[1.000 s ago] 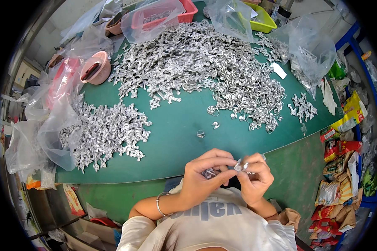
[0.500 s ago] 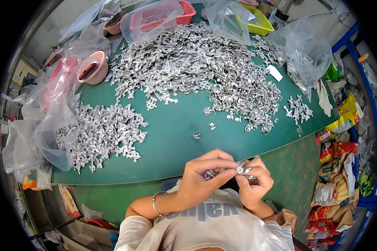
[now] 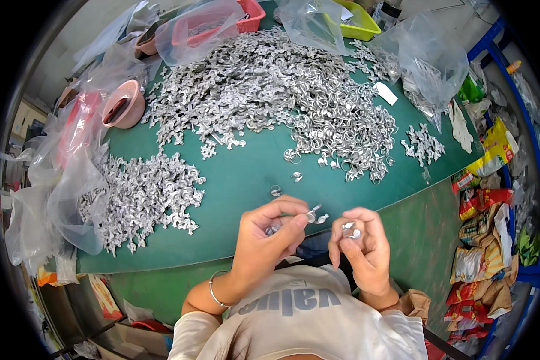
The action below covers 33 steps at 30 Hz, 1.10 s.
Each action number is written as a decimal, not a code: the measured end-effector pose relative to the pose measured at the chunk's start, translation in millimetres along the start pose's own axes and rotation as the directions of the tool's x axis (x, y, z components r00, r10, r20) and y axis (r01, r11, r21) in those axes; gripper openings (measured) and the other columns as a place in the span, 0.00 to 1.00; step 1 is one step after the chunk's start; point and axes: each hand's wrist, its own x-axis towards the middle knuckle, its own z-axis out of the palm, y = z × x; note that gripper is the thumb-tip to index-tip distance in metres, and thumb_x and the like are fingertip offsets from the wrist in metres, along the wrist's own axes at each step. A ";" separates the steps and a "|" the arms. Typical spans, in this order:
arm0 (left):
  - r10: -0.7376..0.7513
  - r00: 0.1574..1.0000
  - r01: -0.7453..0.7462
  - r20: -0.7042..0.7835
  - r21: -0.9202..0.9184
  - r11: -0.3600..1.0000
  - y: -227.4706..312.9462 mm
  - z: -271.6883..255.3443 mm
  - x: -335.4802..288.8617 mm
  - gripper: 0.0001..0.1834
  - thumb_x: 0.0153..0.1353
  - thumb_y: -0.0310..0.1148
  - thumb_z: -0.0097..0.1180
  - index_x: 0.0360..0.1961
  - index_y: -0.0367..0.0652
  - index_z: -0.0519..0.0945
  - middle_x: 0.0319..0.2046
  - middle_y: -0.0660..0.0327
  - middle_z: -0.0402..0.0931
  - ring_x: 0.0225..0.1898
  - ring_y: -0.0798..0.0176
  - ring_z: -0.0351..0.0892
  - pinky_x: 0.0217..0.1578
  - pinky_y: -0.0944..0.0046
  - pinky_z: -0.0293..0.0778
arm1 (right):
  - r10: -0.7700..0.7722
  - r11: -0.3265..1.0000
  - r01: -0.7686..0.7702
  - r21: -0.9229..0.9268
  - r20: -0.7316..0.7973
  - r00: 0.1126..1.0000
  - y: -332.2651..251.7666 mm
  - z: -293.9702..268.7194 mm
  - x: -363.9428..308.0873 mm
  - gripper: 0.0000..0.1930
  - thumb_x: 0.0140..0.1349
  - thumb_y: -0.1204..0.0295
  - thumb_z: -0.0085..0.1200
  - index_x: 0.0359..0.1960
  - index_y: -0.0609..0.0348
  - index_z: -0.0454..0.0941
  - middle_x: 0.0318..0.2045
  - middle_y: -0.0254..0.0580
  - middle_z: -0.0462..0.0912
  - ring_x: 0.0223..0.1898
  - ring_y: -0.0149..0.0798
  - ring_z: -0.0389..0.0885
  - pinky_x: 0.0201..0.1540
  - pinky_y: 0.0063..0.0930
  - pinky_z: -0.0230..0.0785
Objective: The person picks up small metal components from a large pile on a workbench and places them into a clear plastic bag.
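Note:
Near the table's front edge, my left hand [image 3: 258,240] pinches a small silver metal casting [image 3: 320,219] between thumb and forefinger. More silver pieces [image 3: 272,230] show inside its curled fingers. My right hand [image 3: 369,255], a little apart to the right, has its fingers curled round a small silver ring-like piece [image 3: 352,233] with a round face. On the table just beyond my hands lie a loose silver ring [image 3: 275,190] and another small silver piece [image 3: 297,176]. A big heap of silver ring-like pieces [image 3: 348,126] lies farther off.
Bracket-shaped castings [image 3: 222,84] adjoin the rings; another heap [image 3: 147,201] lies left, a small one [image 3: 423,146] right. A pink tub [image 3: 137,111], red basket [image 3: 252,18], yellow-green basket [image 3: 366,27] and plastic bags [image 3: 432,57] edge the green table [image 3: 234,168]. Blue shelving [image 3: 537,180] stands right.
My hands have come apart: the left moved left with a casting in its fingertips, the right stayed to the right with a ring-like piece. The whole view shifted slightly.

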 end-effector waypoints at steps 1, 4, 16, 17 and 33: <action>0.001 1.000 -0.001 -0.002 0.034 0.999 0.9 0.4 0.0 0.06 0.58 0.26 0.52 0.35 0.34 0.75 0.20 0.67 0.70 0.16 0.81 0.60 0.14 0.79 0.52 | -0.054 0.998 0.053 -0.038 -0.039 0.998 -0.7 0.5 -0.7 0.18 0.60 0.84 0.42 0.52 0.62 0.55 0.35 0.44 0.69 0.25 0.27 0.67 0.24 0.16 0.60; 0.029 0.999 -0.032 0.025 0.134 0.990 1.4 0.3 -0.4 0.05 0.58 0.24 0.52 0.34 0.33 0.75 0.23 0.66 0.72 0.17 0.81 0.62 0.16 0.79 0.55 | -0.029 0.999 0.029 -0.013 -0.003 1.000 -5.7 -3.5 -1.6 0.19 0.59 0.85 0.43 0.50 0.61 0.55 0.34 0.45 0.71 0.24 0.26 0.68 0.23 0.15 0.60; 0.066 0.995 -0.079 0.070 0.205 0.976 4.9 5.6 -3.3 0.03 0.53 0.19 0.54 0.30 0.31 0.77 0.27 0.62 0.74 0.24 0.77 0.67 0.23 0.77 0.62 | -0.075 0.964 0.074 -0.254 0.004 0.997 -25.3 -7.3 1.5 0.15 0.54 0.88 0.48 0.44 0.67 0.72 0.33 0.41 0.73 0.24 0.21 0.67 0.24 0.12 0.59; 0.061 0.995 -0.076 0.078 0.207 0.975 4.2 5.8 -3.0 0.03 0.53 0.19 0.54 0.30 0.31 0.77 0.27 0.62 0.74 0.24 0.77 0.67 0.23 0.77 0.62 | -0.081 0.946 0.087 -0.311 0.032 0.996 -27.1 -9.3 2.0 0.15 0.52 0.88 0.49 0.43 0.67 0.74 0.33 0.40 0.74 0.24 0.21 0.67 0.24 0.12 0.58; 0.076 0.990 -0.102 0.121 0.225 0.969 5.3 6.7 -5.1 0.04 0.53 0.19 0.54 0.31 0.31 0.78 0.31 0.60 0.74 0.25 0.77 0.66 0.25 0.77 0.62 | -0.088 0.898 0.122 -0.424 0.099 0.991 -36.2 -10.8 5.1 0.18 0.51 0.88 0.52 0.45 0.65 0.75 0.32 0.41 0.75 0.28 0.24 0.74 0.24 0.12 0.63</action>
